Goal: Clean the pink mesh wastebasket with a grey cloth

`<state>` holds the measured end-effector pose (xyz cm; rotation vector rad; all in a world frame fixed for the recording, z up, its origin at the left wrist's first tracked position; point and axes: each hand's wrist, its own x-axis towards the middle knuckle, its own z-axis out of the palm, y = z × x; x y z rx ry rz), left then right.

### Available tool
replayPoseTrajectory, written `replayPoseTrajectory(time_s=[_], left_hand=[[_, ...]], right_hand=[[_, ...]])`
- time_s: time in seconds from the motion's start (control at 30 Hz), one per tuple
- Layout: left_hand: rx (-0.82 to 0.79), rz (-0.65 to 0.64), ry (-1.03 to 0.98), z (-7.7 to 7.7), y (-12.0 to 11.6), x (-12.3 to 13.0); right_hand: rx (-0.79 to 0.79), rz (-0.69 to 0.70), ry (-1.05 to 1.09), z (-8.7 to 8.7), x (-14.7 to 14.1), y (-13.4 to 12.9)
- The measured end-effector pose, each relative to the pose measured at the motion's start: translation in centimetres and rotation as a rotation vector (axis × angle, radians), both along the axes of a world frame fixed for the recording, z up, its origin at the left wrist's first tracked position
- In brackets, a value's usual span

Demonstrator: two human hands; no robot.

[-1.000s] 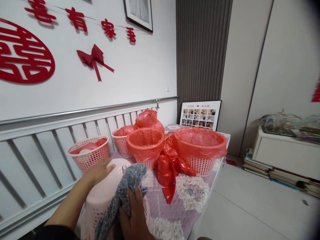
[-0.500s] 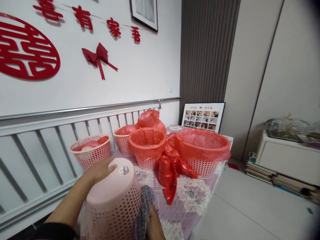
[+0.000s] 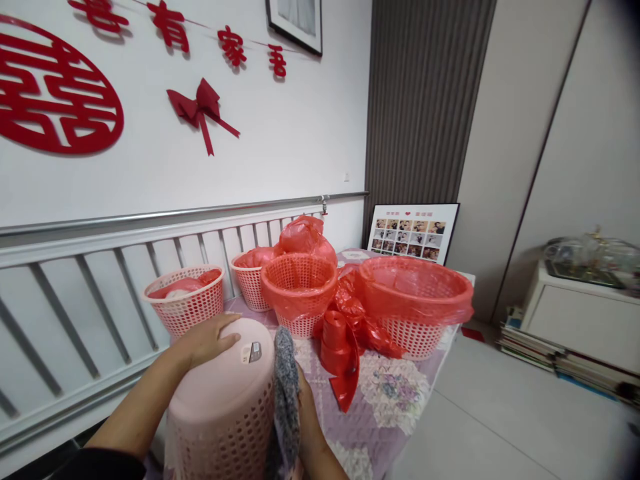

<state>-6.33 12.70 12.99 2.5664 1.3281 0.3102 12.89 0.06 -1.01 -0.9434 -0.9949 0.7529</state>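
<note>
A pink perforated plastic basket [image 3: 220, 380] stands upside down at the near edge, its base with a small label facing up. My left hand [image 3: 206, 343] grips the rim of that base from the left, thumb on top and the other fingers toward the far side. With my right hand [image 3: 311, 417] I hold a grey fuzzy cloth [image 3: 287, 373] against the basket's right wall; part of this hand's fingers is hidden behind the cloth. Close by to the right, a roll of red plastic bags [image 3: 335, 343] stands with a loose strip hanging off it.
Baskets lined with red bags, a smaller one [image 3: 299, 323] and a larger one [image 3: 413, 337], stand beyond the roll. Two pink baskets [image 3: 187, 313] [image 3: 253, 283] sit near the radiator [image 3: 100, 293]. A flowered cloth [image 3: 395, 390] covers the table. A photo board [image 3: 415, 230] leans behind.
My right hand and the grey cloth have moved up along the basket's right side. My left hand stays on the base. The view has shifted slightly.
</note>
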Motion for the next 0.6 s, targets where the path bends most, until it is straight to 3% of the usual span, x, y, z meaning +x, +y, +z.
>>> replayPoseTrajectory(time_s=[0.13, 0.27, 0.37, 0.5, 0.6], left_hand=[[0.015, 0.005, 0.002, -0.2, 0.2, -0.2], [0.042, 0.006, 0.019, -0.2, 0.0, 0.1], [0.118, 0.044, 0.027, 0.5, -0.9, 0.5], [0.284, 0.277, 0.0, 1.5, -3.0, 0.5], [0.279, 0.381, -0.03, 1.0, -4.2, -0.1]], right_hand=[[-0.164, 0.198, 0.221, -3.3, 0.5, -0.3], [-0.217, 0.18, 0.249, -6.4, 0.7, -1.3], [-0.232, 0.111, 0.202, -7.0, 0.9, -1.7], [-0.204, 0.142, 0.258, -6.6, 0.9, -2.1], [-0.191, 0.127, 0.226, -6.9, 1.0, -2.1]])
